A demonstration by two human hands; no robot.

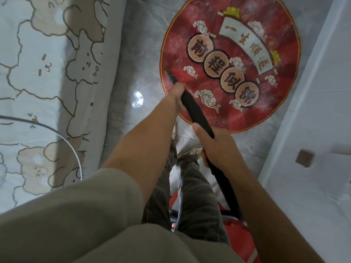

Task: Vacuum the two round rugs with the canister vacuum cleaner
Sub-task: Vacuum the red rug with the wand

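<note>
Vacuum wand [197, 114], centre frame: stiff, probably light. Left hand [177, 96] grips near tip, right hand [214, 147] grips lower; round rug [229, 61] thin, may ruck.

The floor [140, 54] is glossy, polished stone-look tile. The round rug [275, 103] is matt printed cloth, the vacuum tube [197, 111] matt black plastic, and the bedsheet [38, 73] soft printed cloth.
</note>
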